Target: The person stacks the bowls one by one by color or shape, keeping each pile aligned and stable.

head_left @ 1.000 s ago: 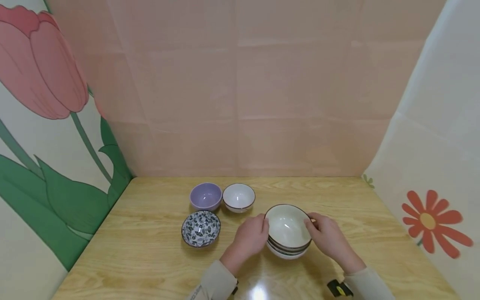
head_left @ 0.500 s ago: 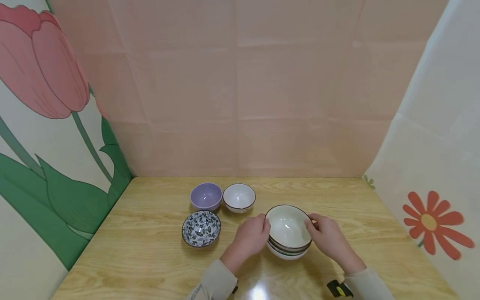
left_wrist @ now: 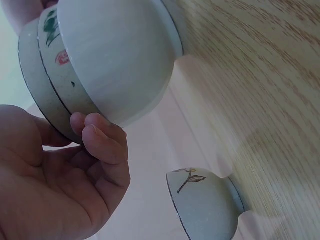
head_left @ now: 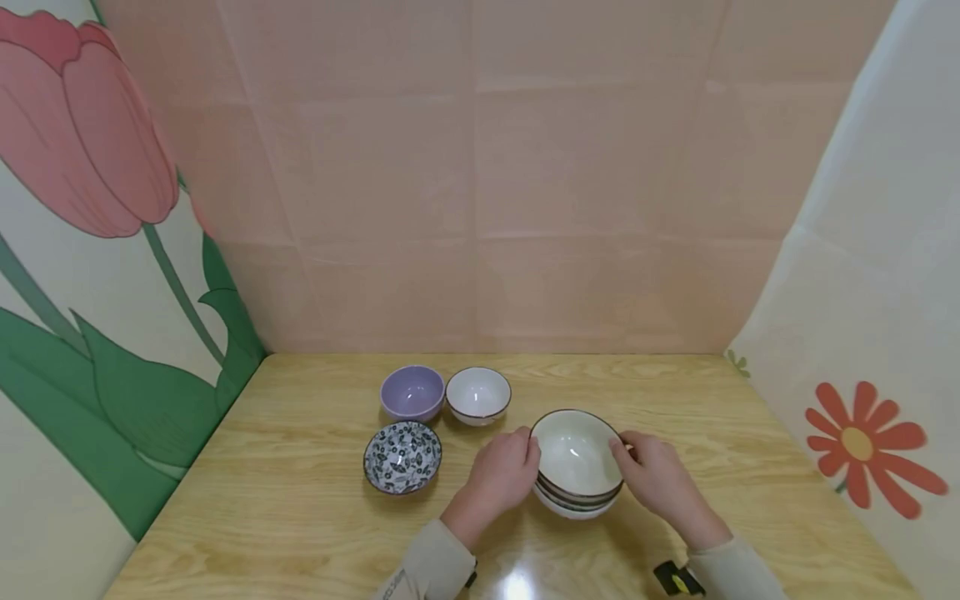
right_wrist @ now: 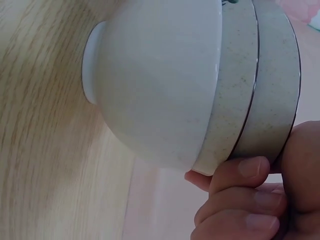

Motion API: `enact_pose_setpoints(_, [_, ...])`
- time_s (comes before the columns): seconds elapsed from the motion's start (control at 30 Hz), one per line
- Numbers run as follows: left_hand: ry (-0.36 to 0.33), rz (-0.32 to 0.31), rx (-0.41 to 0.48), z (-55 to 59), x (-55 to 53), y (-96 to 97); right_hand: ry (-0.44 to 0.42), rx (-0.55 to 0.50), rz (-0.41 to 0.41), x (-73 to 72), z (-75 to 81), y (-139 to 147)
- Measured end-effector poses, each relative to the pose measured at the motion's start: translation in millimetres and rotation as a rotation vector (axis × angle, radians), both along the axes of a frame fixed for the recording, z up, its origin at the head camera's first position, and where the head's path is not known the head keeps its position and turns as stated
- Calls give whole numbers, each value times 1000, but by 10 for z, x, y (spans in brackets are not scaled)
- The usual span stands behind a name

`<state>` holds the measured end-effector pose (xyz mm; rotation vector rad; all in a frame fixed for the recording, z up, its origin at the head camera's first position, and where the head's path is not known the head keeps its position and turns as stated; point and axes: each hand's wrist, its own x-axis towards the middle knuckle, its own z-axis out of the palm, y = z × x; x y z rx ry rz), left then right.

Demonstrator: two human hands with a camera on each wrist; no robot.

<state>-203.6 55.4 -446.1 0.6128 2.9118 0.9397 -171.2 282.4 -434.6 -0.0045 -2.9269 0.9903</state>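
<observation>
Pinching the stack of bowls (head_left: pixel 576 467) from opposite sides, our left hand (head_left: pixel 501 471) and right hand (head_left: pixel 657 477) keep thumbs at the top rim, with fingers curled against the outer walls below. In the wrist views we count 3 nested bowls, the lowest plain white outside, the upper 2 dark-rimmed. The stack is right of centre over the bench (head_left: pixel 285 517), though we cannot quite tell whether its foot bears fully on the wood. Left of it we see a purple bowl (head_left: pixel 412 398), a small white bowl (head_left: pixel 477 396) just beside that, and, nearer us, a floral bowl (head_left: pixel 402 458).
</observation>
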Motion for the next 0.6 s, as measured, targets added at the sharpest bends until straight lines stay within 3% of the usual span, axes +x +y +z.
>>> enact_pose_setpoints(0.23, [-12,-15,0,-16,-3,-5,35,-19,0,23,-48,-4])
enact_pose_setpoints(0.6, [9,-7,6,-36,-13,10,42,-3,-12,25,0,-45])
